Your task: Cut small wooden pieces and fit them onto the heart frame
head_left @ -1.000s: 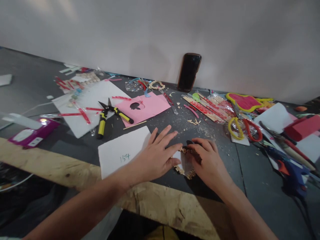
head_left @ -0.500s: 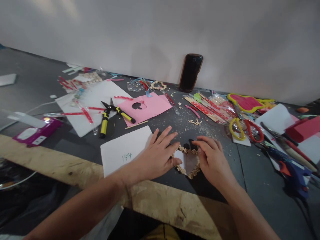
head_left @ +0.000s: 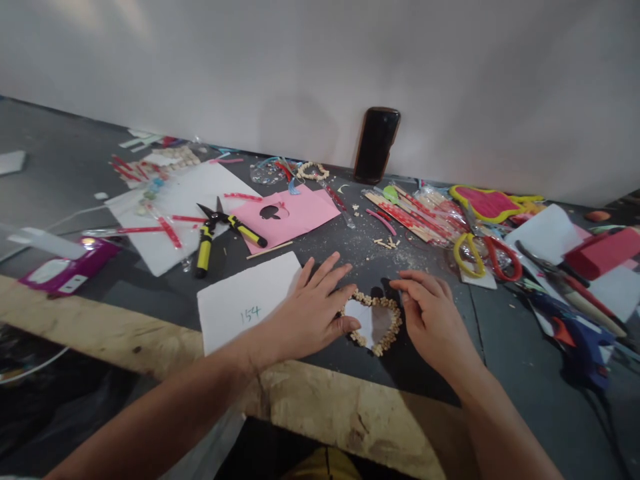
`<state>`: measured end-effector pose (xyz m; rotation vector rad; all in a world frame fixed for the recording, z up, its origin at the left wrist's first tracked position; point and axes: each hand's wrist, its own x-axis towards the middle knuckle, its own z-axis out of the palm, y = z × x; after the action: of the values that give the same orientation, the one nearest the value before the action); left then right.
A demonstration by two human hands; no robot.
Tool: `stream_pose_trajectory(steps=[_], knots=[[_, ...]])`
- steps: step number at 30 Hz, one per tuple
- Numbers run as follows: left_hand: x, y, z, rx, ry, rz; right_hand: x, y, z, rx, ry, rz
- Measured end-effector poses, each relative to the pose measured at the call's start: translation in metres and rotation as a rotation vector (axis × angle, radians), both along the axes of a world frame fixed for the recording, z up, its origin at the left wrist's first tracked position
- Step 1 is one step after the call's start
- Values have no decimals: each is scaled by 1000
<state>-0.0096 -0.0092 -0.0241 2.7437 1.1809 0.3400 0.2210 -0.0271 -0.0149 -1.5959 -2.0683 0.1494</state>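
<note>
A heart-shaped frame (head_left: 395, 325) edged with small tan pieces lies flat on the dark table, with a pale backing inside its outline. My left hand (head_left: 317, 310) is open, fingers spread, resting partly over a white paper (head_left: 247, 300) marked 154. Its thumb and forefinger reach the heart's left edge. Just right of the heart is my right hand (head_left: 430, 310), its thumb and forefinger drawn together in a pinch. Whatever is between those fingertips, if anything, is too small to make out. The fingertips sit slightly apart from the heart's upper right edge.
Yellow-and-black pliers (head_left: 213, 230) and pink paper (head_left: 290, 213) lie behind the white sheet. A phone (head_left: 376, 145) leans against the wall. Scissors (head_left: 483, 257), a blue glue gun (head_left: 585, 340) and bundled sticks (head_left: 410, 217) are to the right. A purple device (head_left: 75, 263) sits left.
My right hand has shifted slightly right, off the heart's edge, uncovering more of its right side. My left hand stays at the heart's left side. The view has shifted a little.
</note>
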Motion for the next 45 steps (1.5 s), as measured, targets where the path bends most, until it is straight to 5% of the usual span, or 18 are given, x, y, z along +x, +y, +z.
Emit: stream_pose_trajectory(steps=[24, 45], knots=[[1, -1, 4, -39, -27, 1, -14, -6, 0, -4, -5, 114], [0, 0, 0, -10, -53, -8, -38, 1, -8, -14, -87, 64]])
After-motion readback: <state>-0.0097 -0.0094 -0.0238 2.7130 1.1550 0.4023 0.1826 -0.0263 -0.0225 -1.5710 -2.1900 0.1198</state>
